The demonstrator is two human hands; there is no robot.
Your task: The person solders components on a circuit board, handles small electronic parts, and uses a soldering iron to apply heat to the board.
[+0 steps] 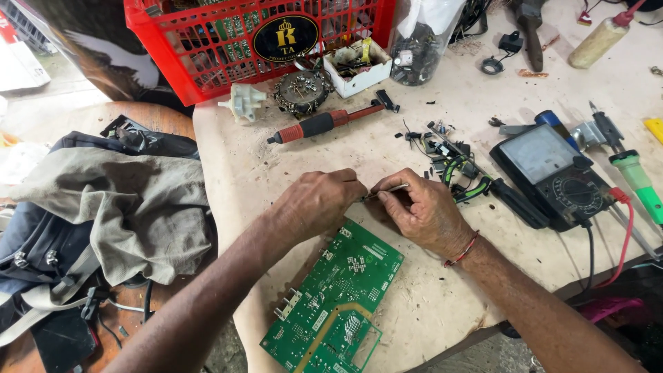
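My left hand (pixel 319 202) and my right hand (pixel 421 211) meet over the middle of the workbench, fingers pinched together. Between them runs a thin silvery tool or wire (pixel 388 189), gripped by the right fingers and touched by the left fingertips; what kind it is I cannot tell. A red thread bracelet circles my right wrist. Just below the hands a green circuit board (pixel 335 304) lies flat on the pale table (pixel 428 311), its near end past the table's edge.
A red plastic crate (pixel 207 48) stands at the back. A red-and-black desoldering pump (pixel 324 123), a black analog multimeter (pixel 556 173) with leads, a green-handled soldering iron (pixel 639 183), a small white parts box (pixel 359 65) and loose components lie around. Cloth and a bag (pixel 103 214) are heaped at left.
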